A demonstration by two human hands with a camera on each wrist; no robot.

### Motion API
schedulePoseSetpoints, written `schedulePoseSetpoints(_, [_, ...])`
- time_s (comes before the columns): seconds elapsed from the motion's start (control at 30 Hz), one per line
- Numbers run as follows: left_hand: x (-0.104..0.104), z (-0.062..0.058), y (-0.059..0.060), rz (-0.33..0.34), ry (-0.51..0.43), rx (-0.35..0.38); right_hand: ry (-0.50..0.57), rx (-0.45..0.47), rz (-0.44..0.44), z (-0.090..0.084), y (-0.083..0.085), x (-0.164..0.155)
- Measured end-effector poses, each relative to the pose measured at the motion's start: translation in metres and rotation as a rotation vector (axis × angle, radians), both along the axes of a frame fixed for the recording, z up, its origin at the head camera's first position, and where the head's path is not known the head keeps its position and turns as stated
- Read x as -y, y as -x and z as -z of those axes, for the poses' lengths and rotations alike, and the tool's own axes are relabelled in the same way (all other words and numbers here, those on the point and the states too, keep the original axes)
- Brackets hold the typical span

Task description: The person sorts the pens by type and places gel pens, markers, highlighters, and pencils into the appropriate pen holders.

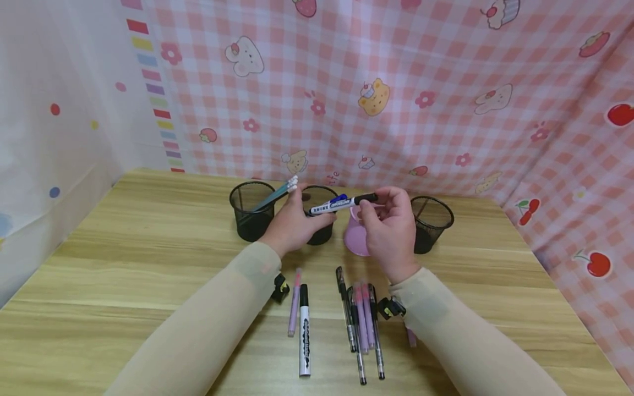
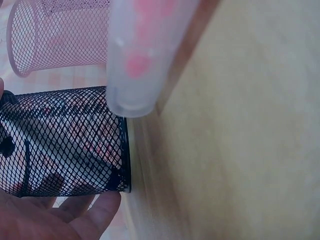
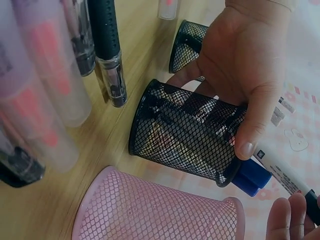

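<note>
Marker over the middle black cup, both hands busy.
Your right hand (image 1: 391, 231) pinched the marker (image 1: 342, 204) at its black end; your left hand (image 1: 294, 225) gripped the black mesh cup (image 1: 319, 217). The marker lay near level, long axis left-right, blue cap probably over the rim; you needed to tip it cap-down and keep the cup steady.

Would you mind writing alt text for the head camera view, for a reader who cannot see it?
Over a wooden table, the right hand pinches a blue-capped marker above a black mesh cup that the left hand grips. Two more black cups and a pink one stand alongside, and loose pens lie nearer the person.
</note>
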State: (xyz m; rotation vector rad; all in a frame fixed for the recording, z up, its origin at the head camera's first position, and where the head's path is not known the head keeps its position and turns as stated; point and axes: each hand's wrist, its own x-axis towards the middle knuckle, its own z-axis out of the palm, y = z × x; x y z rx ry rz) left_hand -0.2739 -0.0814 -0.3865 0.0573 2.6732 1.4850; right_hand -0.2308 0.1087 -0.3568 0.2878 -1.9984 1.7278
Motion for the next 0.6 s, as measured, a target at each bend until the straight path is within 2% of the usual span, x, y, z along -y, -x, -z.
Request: schedulePoseSetpoints(0.6, [0.0002, 0.0019, 0.0013, 0.003, 0.008, -0.003, -0.033, -0.006, -0.013, 0.0019, -0.0007, 0.0003])
